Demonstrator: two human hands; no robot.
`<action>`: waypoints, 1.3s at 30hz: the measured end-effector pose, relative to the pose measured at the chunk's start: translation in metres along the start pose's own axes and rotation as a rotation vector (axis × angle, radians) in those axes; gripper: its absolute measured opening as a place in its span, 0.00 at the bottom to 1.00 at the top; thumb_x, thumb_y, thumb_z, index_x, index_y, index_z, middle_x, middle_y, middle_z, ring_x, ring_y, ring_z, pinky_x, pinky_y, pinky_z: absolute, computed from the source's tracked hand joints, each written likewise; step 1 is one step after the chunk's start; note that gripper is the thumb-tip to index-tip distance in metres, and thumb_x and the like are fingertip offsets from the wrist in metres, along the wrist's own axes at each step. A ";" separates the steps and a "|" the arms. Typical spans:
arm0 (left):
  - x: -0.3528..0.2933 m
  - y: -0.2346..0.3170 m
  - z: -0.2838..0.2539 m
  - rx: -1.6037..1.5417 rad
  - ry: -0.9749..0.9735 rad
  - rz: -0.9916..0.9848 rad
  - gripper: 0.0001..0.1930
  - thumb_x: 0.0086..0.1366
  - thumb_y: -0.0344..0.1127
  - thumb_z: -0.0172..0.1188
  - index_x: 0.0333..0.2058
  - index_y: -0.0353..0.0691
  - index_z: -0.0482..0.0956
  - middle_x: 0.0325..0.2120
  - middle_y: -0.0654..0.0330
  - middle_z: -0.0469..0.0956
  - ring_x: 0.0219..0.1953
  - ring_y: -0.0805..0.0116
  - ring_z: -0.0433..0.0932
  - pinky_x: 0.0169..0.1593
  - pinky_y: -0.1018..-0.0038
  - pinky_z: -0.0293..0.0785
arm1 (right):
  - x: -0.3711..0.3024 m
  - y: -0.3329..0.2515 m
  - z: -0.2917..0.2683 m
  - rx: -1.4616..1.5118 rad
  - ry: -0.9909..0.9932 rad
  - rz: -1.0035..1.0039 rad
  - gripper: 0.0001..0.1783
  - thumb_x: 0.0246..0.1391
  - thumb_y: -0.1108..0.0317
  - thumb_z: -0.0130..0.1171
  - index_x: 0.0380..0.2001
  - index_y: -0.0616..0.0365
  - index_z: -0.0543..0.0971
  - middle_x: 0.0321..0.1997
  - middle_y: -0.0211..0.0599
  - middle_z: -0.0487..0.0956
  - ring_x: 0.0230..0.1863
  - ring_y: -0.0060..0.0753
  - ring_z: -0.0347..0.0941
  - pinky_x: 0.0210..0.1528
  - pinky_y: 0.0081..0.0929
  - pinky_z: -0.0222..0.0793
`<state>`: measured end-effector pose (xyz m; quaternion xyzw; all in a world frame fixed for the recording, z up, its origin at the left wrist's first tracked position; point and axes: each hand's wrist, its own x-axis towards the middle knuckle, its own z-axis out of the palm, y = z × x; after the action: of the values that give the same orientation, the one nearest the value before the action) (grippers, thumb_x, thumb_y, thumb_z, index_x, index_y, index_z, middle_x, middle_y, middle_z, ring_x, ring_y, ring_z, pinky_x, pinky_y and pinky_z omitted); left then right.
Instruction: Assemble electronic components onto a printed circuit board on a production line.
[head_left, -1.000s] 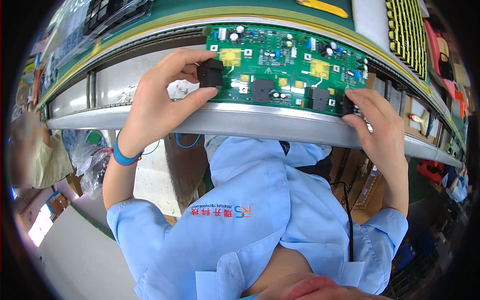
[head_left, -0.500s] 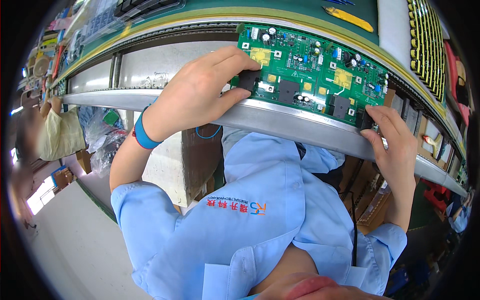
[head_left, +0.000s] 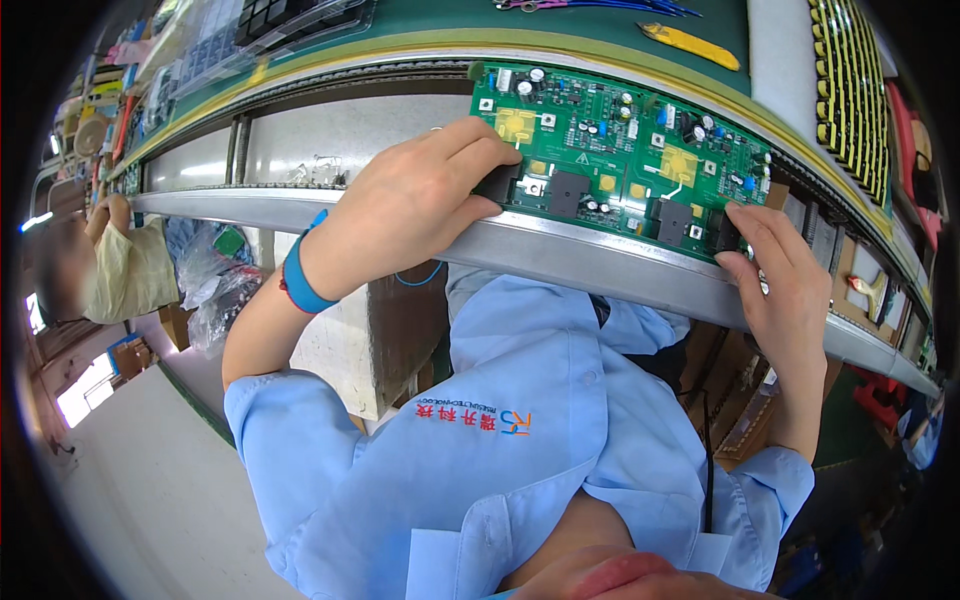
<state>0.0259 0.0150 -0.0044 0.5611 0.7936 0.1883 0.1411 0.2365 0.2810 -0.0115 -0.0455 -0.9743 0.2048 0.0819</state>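
A green circuit board [head_left: 600, 125] lies across the metal rails, carrying capacitors, yellow patches and several black box-shaped components. My left hand [head_left: 415, 190] is closed at the board's left end, thumb and fingers around a black box-shaped component [head_left: 497, 183] that they partly cover. At the right end, my right hand [head_left: 785, 270] pinches another black box-shaped component [head_left: 722, 233] between thumb and fingertips. Between the hands, two more black components [head_left: 569, 194] stand along the board's near edge, untouched. A blue band circles my left wrist.
The near metal rail [head_left: 600, 255] runs in front of me. Beyond the far rail, a yellow cutter [head_left: 690, 46] and blue-handled tools [head_left: 600, 6] lie on a green mat. A rack of yellow-and-black strips [head_left: 850, 100] stands far right. Another person [head_left: 110, 260] is at the far left.
The view has tilted slightly, so more of the bench beyond the rail shows. Both hands keep to the same components, with only slight finger shifts.
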 end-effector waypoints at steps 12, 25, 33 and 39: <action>0.148 -0.033 -0.009 0.178 0.410 0.316 0.13 0.60 0.30 0.60 0.42 0.30 0.76 0.37 0.45 0.77 0.43 0.45 0.76 0.46 0.60 0.72 | -0.004 0.004 0.001 0.058 -0.004 0.050 0.19 0.47 0.68 0.66 0.45 0.56 0.79 0.44 0.34 0.78 0.39 0.42 0.78 0.36 0.33 0.74; 0.182 -0.055 0.002 0.173 0.451 0.089 0.08 0.59 0.31 0.61 0.35 0.33 0.80 0.33 0.50 0.78 0.38 0.51 0.77 0.45 0.64 0.73 | -0.009 0.004 0.004 0.047 -0.004 0.042 0.21 0.46 0.70 0.67 0.47 0.58 0.79 0.45 0.36 0.77 0.37 0.39 0.78 0.33 0.29 0.76; 0.184 -0.071 -0.002 0.097 0.566 0.126 0.08 0.59 0.31 0.61 0.32 0.32 0.81 0.31 0.50 0.80 0.34 0.50 0.78 0.42 0.63 0.74 | -0.004 0.006 0.001 0.066 -0.026 0.022 0.22 0.46 0.71 0.68 0.47 0.59 0.79 0.46 0.37 0.78 0.38 0.39 0.78 0.33 0.27 0.78; 0.179 -0.050 -0.006 0.286 0.531 0.064 0.07 0.60 0.31 0.60 0.29 0.33 0.79 0.31 0.49 0.80 0.36 0.50 0.79 0.41 0.62 0.74 | 0.001 0.002 -0.004 0.047 -0.086 0.012 0.21 0.46 0.69 0.67 0.46 0.57 0.79 0.45 0.37 0.78 0.41 0.44 0.79 0.38 0.32 0.76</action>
<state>-0.0777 0.1686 -0.0238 0.5311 0.8031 0.2193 -0.1576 0.2359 0.2846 -0.0085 -0.0406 -0.9716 0.2299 0.0395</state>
